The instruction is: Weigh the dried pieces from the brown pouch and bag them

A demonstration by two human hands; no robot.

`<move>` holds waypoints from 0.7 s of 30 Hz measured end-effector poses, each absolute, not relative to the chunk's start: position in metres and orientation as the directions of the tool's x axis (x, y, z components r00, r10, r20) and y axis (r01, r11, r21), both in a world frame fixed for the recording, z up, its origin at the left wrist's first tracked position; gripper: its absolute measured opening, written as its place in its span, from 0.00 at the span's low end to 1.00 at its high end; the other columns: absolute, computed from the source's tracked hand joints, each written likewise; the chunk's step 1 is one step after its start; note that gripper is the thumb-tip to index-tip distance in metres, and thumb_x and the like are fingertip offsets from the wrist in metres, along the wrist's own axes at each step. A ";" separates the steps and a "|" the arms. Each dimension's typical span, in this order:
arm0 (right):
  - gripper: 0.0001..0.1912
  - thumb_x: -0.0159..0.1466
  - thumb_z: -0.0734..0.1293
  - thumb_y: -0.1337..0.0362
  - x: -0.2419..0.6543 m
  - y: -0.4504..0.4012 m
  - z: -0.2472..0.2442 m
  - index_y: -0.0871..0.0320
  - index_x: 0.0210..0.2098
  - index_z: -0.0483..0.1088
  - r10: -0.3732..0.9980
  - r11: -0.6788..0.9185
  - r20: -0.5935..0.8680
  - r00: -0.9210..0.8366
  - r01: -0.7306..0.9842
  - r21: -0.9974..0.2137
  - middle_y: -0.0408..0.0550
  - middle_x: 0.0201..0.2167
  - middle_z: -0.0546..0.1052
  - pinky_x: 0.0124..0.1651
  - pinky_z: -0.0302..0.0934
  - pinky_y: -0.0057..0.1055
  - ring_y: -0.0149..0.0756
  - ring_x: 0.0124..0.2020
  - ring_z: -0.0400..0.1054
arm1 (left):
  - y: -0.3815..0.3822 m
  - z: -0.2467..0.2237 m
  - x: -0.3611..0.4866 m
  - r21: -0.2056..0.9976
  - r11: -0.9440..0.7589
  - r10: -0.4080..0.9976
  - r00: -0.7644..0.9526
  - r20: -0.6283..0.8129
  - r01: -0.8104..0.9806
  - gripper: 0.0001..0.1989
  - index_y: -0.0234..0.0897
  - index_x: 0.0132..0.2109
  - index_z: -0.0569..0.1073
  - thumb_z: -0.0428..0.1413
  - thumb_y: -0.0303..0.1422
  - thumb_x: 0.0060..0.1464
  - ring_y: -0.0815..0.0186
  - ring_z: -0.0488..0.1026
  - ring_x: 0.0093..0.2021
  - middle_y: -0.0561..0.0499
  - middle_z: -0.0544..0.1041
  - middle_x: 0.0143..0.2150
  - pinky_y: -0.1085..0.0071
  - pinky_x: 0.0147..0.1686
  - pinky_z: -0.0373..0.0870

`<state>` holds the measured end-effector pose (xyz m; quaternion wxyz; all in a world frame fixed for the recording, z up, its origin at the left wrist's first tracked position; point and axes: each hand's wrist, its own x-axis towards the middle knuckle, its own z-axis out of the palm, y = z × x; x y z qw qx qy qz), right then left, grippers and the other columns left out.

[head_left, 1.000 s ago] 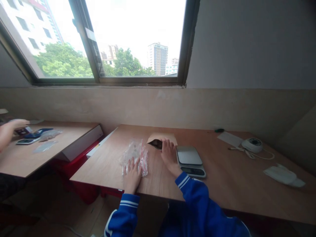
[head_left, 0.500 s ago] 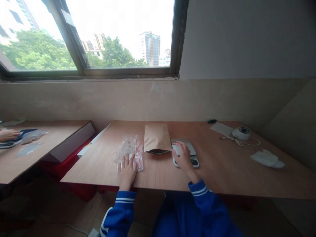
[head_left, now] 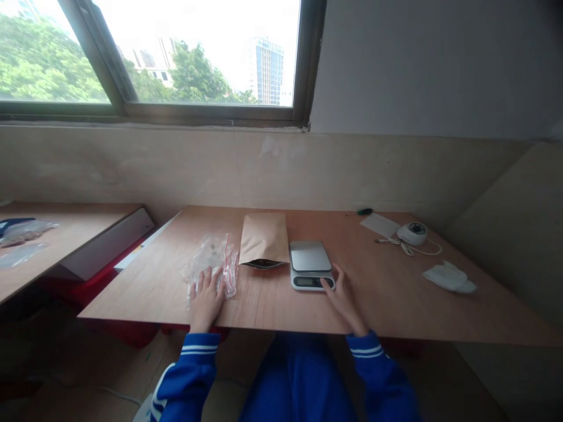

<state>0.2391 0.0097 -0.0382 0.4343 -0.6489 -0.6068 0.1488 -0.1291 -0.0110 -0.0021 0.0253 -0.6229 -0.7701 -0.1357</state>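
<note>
My left hand (head_left: 206, 296) lies flat, fingers spread, on clear plastic zip bags (head_left: 229, 271) with red seal lines. To the right of the bags, a brown kraft paper pouch (head_left: 264, 239) rests on the table with its dark mouth slightly parted towards me. Beside the pouch is a white digital kitchen scale (head_left: 310, 258) with a bare metal plate and a dark display. My right hand (head_left: 343, 296) is at the scale's front right corner. Its thumb touches the right end of the display panel, and the index finger is apart from it along the side.
On the right of the wooden table (head_left: 272, 316) are a white dome-shaped device (head_left: 412, 233) with a cable, a crumpled white bag (head_left: 449, 277), a white paper (head_left: 380, 225) and a green-handled tool (head_left: 365, 211). A second table (head_left: 88, 225) stands at left.
My right hand has moved from over the scale's plate to its front right corner, with the thumb on the panel. My left hand stays on the bags. The whole view has shifted slightly.
</note>
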 end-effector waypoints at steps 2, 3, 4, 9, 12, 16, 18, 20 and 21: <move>0.34 0.59 0.62 0.50 0.240 0.010 -0.040 0.59 0.60 0.53 0.919 0.099 0.321 0.228 0.655 -0.749 0.62 0.58 0.64 0.58 0.56 0.50 0.53 0.59 0.60 | -0.011 -0.002 -0.129 0.171 0.190 0.952 -0.224 0.207 0.967 0.24 0.43 0.64 0.60 0.37 0.37 0.64 0.54 0.50 0.68 0.45 0.56 0.68 0.51 0.63 0.47; 0.35 0.59 0.63 0.50 0.240 0.010 -0.041 0.60 0.60 0.53 0.920 0.092 0.315 0.232 0.654 -0.751 0.62 0.59 0.64 0.58 0.56 0.51 0.53 0.59 0.60 | -0.011 -0.002 -0.129 0.168 0.194 0.952 -0.226 0.204 0.967 0.24 0.43 0.64 0.60 0.37 0.37 0.64 0.54 0.50 0.68 0.45 0.56 0.68 0.51 0.63 0.47; 0.35 0.58 0.63 0.50 0.240 0.010 -0.042 0.60 0.60 0.52 0.921 0.085 0.310 0.235 0.655 -0.750 0.62 0.59 0.64 0.58 0.56 0.51 0.54 0.59 0.59 | -0.011 -0.002 -0.129 0.165 0.199 0.952 -0.230 0.202 0.966 0.24 0.42 0.64 0.60 0.37 0.37 0.64 0.54 0.50 0.68 0.45 0.56 0.68 0.51 0.63 0.47; 0.37 0.56 0.65 0.52 0.240 0.015 -0.040 0.60 0.60 0.52 0.934 0.000 0.224 0.277 0.628 -0.778 0.62 0.60 0.63 0.59 0.53 0.52 0.57 0.60 0.56 | -0.008 -0.004 -0.131 0.164 0.206 0.953 -0.236 0.189 0.965 0.24 0.42 0.64 0.61 0.37 0.38 0.64 0.53 0.50 0.68 0.44 0.56 0.68 0.51 0.63 0.47; 0.40 0.53 0.67 0.53 0.241 0.021 -0.036 0.58 0.60 0.52 0.938 -0.062 0.151 0.313 0.577 -0.815 0.62 0.61 0.61 0.60 0.50 0.53 0.59 0.62 0.54 | -0.007 -0.004 -0.131 0.167 0.206 0.952 -0.237 0.194 0.964 0.24 0.42 0.63 0.61 0.37 0.38 0.64 0.53 0.50 0.68 0.44 0.56 0.68 0.50 0.62 0.48; 0.43 0.50 0.68 0.54 0.243 0.027 -0.035 0.59 0.61 0.52 0.942 -0.137 0.059 0.330 0.541 -0.830 0.63 0.61 0.59 0.60 0.48 0.55 0.61 0.62 0.52 | -0.006 -0.006 -0.132 0.174 0.207 0.949 -0.240 0.203 0.963 0.24 0.43 0.63 0.62 0.37 0.38 0.64 0.54 0.51 0.67 0.45 0.57 0.68 0.51 0.62 0.48; 0.43 0.49 0.68 0.53 0.245 0.028 -0.036 0.58 0.60 0.52 0.944 -0.147 0.043 0.327 0.532 -0.834 0.62 0.61 0.59 0.60 0.48 0.55 0.60 0.63 0.51 | -0.006 -0.008 -0.133 0.181 0.201 0.949 -0.237 0.207 0.963 0.24 0.43 0.63 0.62 0.37 0.38 0.64 0.54 0.51 0.67 0.44 0.57 0.68 0.51 0.63 0.48; 0.43 0.48 0.69 0.53 0.246 0.027 -0.037 0.57 0.60 0.53 0.946 -0.123 0.059 0.319 0.521 -0.844 0.60 0.61 0.60 0.60 0.49 0.53 0.58 0.63 0.52 | -0.005 -0.010 -0.134 0.193 0.193 0.950 -0.233 0.209 0.962 0.24 0.43 0.63 0.62 0.37 0.39 0.64 0.53 0.51 0.67 0.44 0.57 0.68 0.50 0.62 0.48; 0.43 0.48 0.70 0.52 0.247 0.026 -0.038 0.57 0.59 0.53 0.945 -0.101 0.079 0.316 0.516 -0.851 0.59 0.61 0.60 0.60 0.50 0.51 0.56 0.62 0.53 | -0.005 -0.011 -0.135 0.200 0.190 0.950 -0.232 0.210 0.961 0.24 0.43 0.63 0.62 0.37 0.39 0.64 0.53 0.51 0.68 0.44 0.57 0.68 0.50 0.62 0.48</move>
